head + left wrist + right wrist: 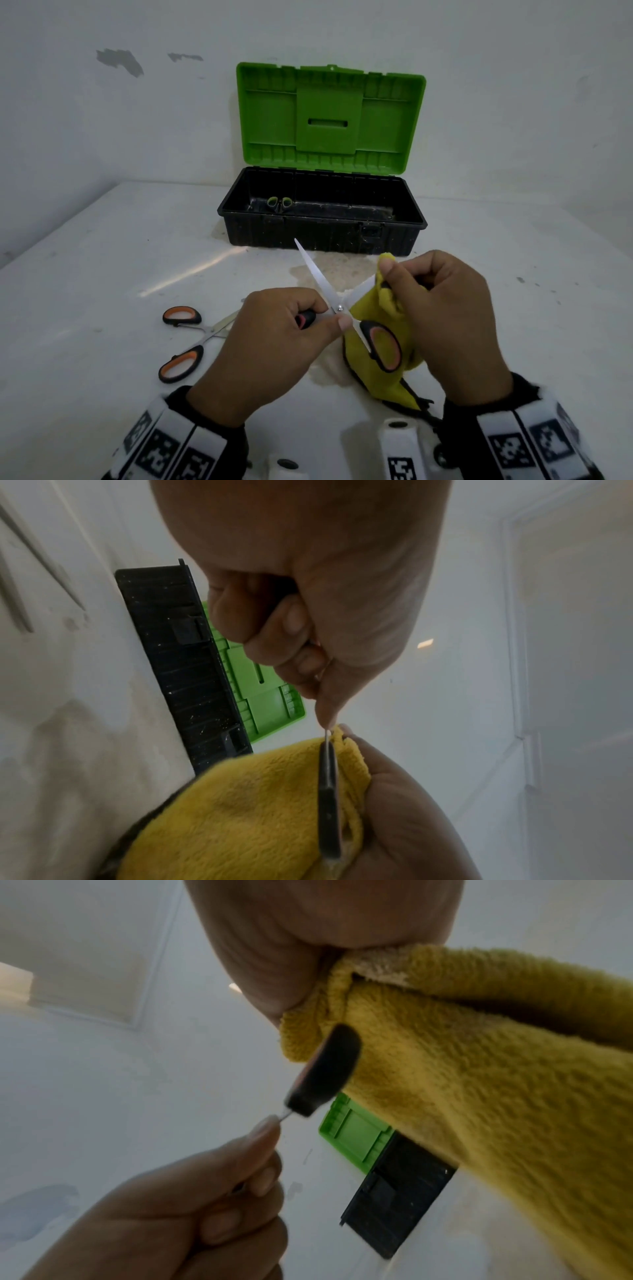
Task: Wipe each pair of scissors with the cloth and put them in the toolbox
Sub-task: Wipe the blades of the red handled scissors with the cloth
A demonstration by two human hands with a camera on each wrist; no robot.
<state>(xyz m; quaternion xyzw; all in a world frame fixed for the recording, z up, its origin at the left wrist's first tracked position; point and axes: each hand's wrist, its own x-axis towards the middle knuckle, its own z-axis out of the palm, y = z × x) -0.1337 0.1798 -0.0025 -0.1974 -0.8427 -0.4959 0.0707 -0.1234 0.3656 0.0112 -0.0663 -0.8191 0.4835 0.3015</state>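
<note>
Orange-and-black scissors [337, 305] are spread wide above the table. My left hand [284, 329] grips one handle, thumb near the pivot. My right hand [431, 308] pinches the yellow cloth [380, 308] around the right-hand blade; the cloth hangs down behind the free handle [382, 344]. The wrist views show that handle [329, 804] [325, 1074] edge-on against the cloth [240, 818] [479, 1083]. A second orange-handled pair [186, 339] lies on the table at the left. The toolbox [322, 222] stands open behind, green lid [329, 116] up, with green-handled scissors [279, 202] inside.
The white table [102, 257] meets a white wall behind the toolbox. A stained patch [329, 270] marks the tabletop in front of the box. White cylindrical camera mounts [399, 445] sit near my wrists at the bottom edge.
</note>
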